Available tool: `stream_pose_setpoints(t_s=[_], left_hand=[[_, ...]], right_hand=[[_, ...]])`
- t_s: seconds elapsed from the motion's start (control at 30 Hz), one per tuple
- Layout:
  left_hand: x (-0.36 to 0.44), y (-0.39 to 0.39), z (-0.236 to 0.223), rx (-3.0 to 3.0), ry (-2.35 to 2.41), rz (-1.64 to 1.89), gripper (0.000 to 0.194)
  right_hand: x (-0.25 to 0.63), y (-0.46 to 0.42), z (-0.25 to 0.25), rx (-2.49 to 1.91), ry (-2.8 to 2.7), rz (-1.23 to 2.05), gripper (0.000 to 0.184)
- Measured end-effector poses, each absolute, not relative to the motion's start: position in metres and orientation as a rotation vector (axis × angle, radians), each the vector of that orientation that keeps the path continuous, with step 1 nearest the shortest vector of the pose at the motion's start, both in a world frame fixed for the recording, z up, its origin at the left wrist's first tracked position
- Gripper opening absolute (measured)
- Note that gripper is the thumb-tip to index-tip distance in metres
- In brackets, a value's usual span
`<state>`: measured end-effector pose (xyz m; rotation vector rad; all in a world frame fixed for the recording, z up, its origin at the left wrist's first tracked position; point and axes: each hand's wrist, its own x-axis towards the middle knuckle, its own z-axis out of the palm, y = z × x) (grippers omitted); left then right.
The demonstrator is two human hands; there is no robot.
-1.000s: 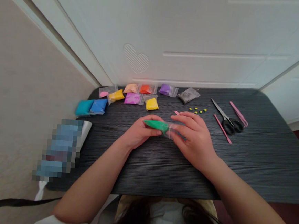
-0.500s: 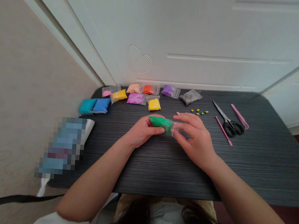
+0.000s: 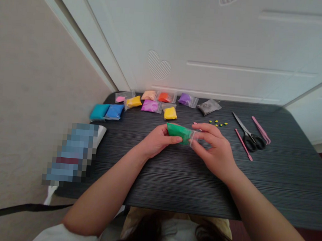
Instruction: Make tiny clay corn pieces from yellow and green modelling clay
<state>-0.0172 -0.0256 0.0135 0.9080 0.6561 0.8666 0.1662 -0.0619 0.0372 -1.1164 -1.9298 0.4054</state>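
Above the middle of the dark table point(image 3: 161, 183), a clear zip bag of green modelling clay point(image 3: 178, 132) is held between both hands. My left hand point(image 3: 158, 139) grips the clay-filled end, thumb across the front. At the bag's zip end, my right hand point(image 3: 214, 145) has its thumb and index finger on or inside the clear opening; exactly where the fingertips sit is hard to see. Just behind the right fingers shows a small pink piece point(image 3: 196, 124), partly hidden. Several tiny yellow-and-green pieces point(image 3: 216, 122) lie beyond that hand.
Along the back lie several clay bags, including yellow point(image 3: 170, 113), purple point(image 3: 185, 99) and grey point(image 3: 209, 107). Blue bags point(image 3: 114, 111) sit at the left, near a blurred-out device point(image 3: 73, 152). Scissors point(image 3: 249, 136), a pink stick tool point(image 3: 243, 145) and pink tweezers point(image 3: 260, 130) are on the right.
The whole view has shifted slightly, so things appear further right. Both hands keep hold of the green clay bag, with the right fingers slightly moved at its opening.
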Motion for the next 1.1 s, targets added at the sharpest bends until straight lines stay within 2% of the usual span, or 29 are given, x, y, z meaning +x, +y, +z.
stream_pose_setpoints(t_s=[0.2, 0.43, 0.67, 0.77, 0.97, 1.1], left_hand=[[-0.022, -0.021, 0.012, 0.846, 0.633, 0.876, 0.020], [-0.021, -0.023, 0.012, 0.864, 0.651, 0.841, 0.019], [-0.019, -0.022, 0.011, 0.938, 0.708, 0.804, 0.018], [-0.020, -0.021, 0.012, 0.928, 0.697, 0.806, 0.017], [-0.027, -0.017, 0.013, 0.851, 0.705, 0.882, 0.020], [-0.028, -0.016, 0.012, 0.822, 0.706, 0.874, 0.021]], right_hand=[[0.172, -0.061, 0.044, -1.155, -1.852, 0.461, 0.011], [0.171, -0.058, 0.034, -1.136, -1.996, 0.411, 0.022], [0.170, -0.056, 0.029, -1.108, -2.102, 0.363, 0.015], [0.173, -0.056, 0.034, -1.130, -2.012, 0.492, 0.011], [0.183, -0.051, 0.038, -1.066, -1.479, 0.966, 0.007], [0.181, -0.049, 0.035, -1.033, -1.398, 1.082, 0.008]])
